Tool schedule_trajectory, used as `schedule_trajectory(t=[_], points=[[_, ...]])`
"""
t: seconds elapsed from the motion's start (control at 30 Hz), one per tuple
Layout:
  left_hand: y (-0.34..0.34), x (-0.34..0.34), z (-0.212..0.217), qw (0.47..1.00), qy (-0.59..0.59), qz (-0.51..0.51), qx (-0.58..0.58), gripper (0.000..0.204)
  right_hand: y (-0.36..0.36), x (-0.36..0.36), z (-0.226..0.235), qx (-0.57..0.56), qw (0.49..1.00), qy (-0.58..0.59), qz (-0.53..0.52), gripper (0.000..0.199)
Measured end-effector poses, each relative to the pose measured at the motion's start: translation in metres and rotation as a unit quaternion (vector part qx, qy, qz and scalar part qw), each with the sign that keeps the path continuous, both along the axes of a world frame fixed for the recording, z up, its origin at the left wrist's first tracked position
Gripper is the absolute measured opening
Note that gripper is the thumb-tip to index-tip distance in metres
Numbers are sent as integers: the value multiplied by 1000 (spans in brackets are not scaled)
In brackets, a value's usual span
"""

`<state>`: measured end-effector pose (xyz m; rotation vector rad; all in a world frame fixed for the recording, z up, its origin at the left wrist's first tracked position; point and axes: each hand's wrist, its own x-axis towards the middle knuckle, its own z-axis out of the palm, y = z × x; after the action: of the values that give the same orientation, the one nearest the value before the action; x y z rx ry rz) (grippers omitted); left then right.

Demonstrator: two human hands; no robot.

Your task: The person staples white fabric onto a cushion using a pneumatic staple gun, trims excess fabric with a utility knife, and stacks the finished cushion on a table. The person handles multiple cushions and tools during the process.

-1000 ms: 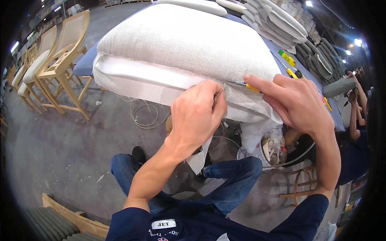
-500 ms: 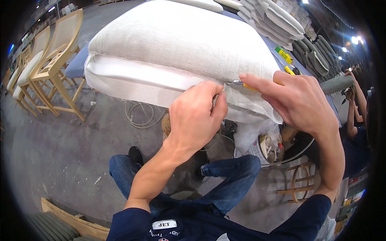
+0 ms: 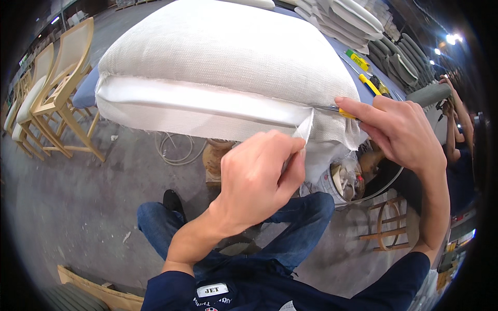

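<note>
A large pale woven-covered cushion (image 3: 223,52) rests on a blue-topped table. Along its near side the cover gapes, showing smooth white filling (image 3: 181,98). My left hand (image 3: 259,179) is closed in a pinch on the loose cover edge (image 3: 307,128), pulling it toward me near the right end. Above the gap, my right hand (image 3: 402,129) grips a thin metal-shafted tool with a yellow handle (image 3: 346,114). Its shaft lies along the seam and its tip is close to the pulled fabric; whether it pierces the cloth I cannot tell.
A yellow-and-black-handled tool (image 3: 369,85) and a green-yellow box (image 3: 358,59) lie beyond the cushion. Wooden chairs (image 3: 65,93) stand at left. A bucket of scraps (image 3: 346,179) sits below my right hand. Another person's arm (image 3: 452,124) shows at far right.
My left hand has drawn the cover edge down toward me, away from the seam. My right hand with the tool has shifted slightly right. The gap looks wider at its right end.
</note>
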<state>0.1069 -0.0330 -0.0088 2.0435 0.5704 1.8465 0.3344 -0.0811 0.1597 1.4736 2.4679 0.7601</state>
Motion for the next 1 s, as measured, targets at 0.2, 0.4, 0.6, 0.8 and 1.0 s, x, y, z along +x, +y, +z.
schedule_trajectory(t=[0.2,0.4,0.6,0.8,1.0], points=[[-20,2,-4,999,18,-36,25,22,-11,28,1,-6,1000,9,-15,58],[-14,1,9,996,80,35,-18,35,-12,44,2,-32,992,113,42,57],[6,56,17,976,156,118,-90,46,-17,44,8,-67,981,175,55,57],[25,66,5,975,147,165,-16,18,31,76,-48,-31,858,493,137,53],[43,18,23,973,220,-52,44,12,64,107,-79,-187,665,696,197,41]])
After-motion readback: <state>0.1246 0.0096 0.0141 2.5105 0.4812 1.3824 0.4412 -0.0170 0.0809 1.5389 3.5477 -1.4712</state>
